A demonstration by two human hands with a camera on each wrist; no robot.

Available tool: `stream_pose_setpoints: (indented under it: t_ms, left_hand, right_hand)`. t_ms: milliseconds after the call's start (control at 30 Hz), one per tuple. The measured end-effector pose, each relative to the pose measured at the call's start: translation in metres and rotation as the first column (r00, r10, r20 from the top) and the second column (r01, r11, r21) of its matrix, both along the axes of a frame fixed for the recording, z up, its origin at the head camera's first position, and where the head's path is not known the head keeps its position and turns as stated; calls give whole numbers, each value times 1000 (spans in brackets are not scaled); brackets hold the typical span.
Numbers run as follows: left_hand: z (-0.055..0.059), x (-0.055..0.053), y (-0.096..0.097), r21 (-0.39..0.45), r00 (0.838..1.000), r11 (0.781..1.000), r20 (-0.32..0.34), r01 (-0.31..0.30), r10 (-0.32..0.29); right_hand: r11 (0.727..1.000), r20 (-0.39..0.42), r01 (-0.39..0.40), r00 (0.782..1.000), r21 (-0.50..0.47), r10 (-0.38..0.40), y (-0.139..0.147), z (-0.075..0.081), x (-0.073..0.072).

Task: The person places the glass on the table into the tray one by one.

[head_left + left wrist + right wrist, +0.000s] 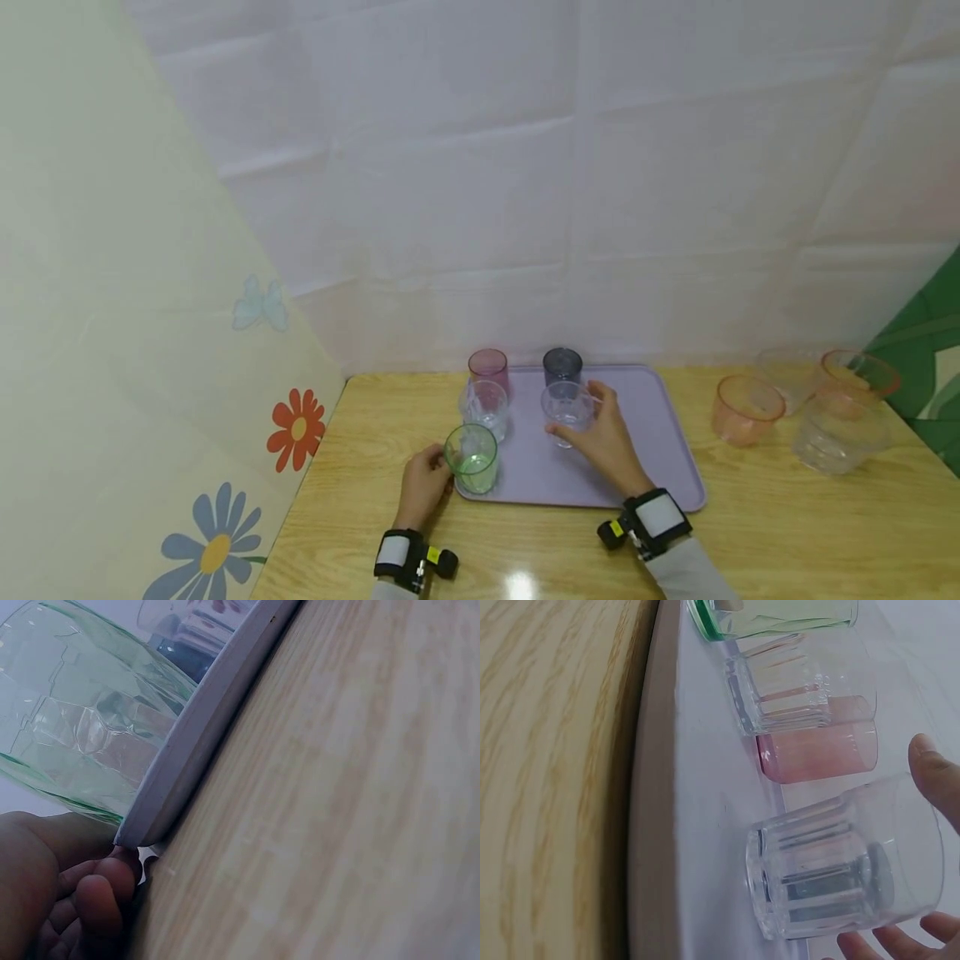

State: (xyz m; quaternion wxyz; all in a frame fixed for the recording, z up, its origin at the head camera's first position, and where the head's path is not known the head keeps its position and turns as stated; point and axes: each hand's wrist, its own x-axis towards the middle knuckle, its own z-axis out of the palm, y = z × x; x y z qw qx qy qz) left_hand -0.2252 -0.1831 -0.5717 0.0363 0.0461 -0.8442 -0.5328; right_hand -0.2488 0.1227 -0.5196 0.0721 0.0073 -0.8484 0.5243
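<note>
My left hand (426, 483) pinches the near left corner of the lavender tray (637, 450); in the left wrist view the thumb lies over the rim and fingertips are beneath. Right beside it, a green glass (472, 467) stands on that corner. My right hand (606, 433) holds a clear glass (567, 407) near its rim, thumb on one side and fingers (900, 943) on the other. Whether its base touches the tray cannot be told. A dark grey glass (562, 363) stands behind it. Along the left side are a pink glass (487, 365) and another clear glass (483, 408).
On the wooden table (360, 433), right of the tray, stand an orange bowl (742, 417), a clear bowl (832, 442) and an orange-rimmed one (855, 375), with a further clear piece behind. A white sheet (450, 208) hangs at the table's back edge.
</note>
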Motion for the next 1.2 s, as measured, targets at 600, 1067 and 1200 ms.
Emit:
stream_pose_setpoints:
  t_ms: [600, 1067, 1200]
  left_hand:
    - [0, 1, 1, 7, 1000, 1000, 13, -3, 3]
    - [1, 2, 1, 17, 1000, 1000, 7, 3, -3]
    - [0, 1, 1, 17, 1000, 1000, -2, 1, -1]
  right_hand:
    - [999, -57, 37, 998, -5, -37, 30, 3, 19]
    - [989, -115, 145, 984, 39, -140, 65, 4, 30]
    - [985, -98, 164, 982, 53, -159, 74, 7, 32]
